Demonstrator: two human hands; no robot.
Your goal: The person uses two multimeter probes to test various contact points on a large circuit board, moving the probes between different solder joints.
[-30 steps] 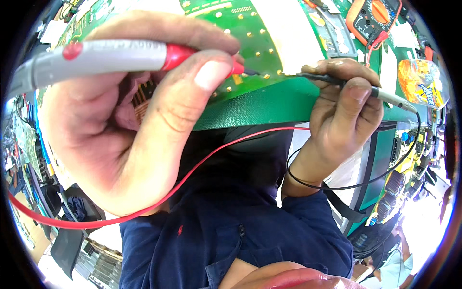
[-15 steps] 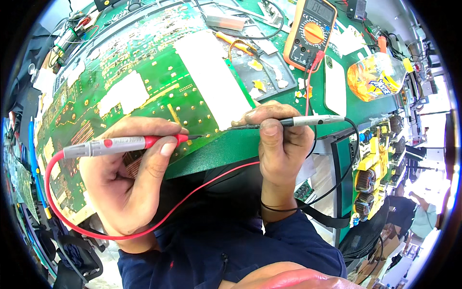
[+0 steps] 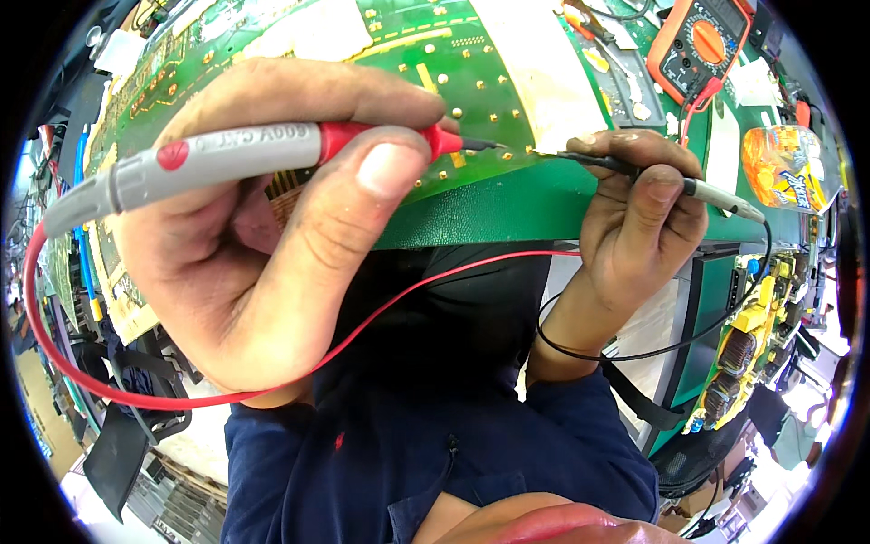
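Note:
My left hand is closed round a grey-and-red multimeter probe, its thumb and fingers pinching the red collar. My right hand pinches a black-and-grey multimeter probe. Both tips point inward at the near right corner of a large green circuit board, close to its small solder points. Whether either tip touches metal I cannot tell. A white strip covers part of the board beside the tips. From the left probe a red lead loops across my lap; a black lead hangs from the right one.
An orange multimeter lies at the far right, with a red plug in it. Near it are a pale phone-shaped slab and an orange-labelled clear container. A yellow board with coils stands lower right. The green bench edge runs before me.
The view has shifted nearer and leftward, so my left hand looks larger and the multimeter sits further right. Both hands keep their probes, tips still by the board's near corner.

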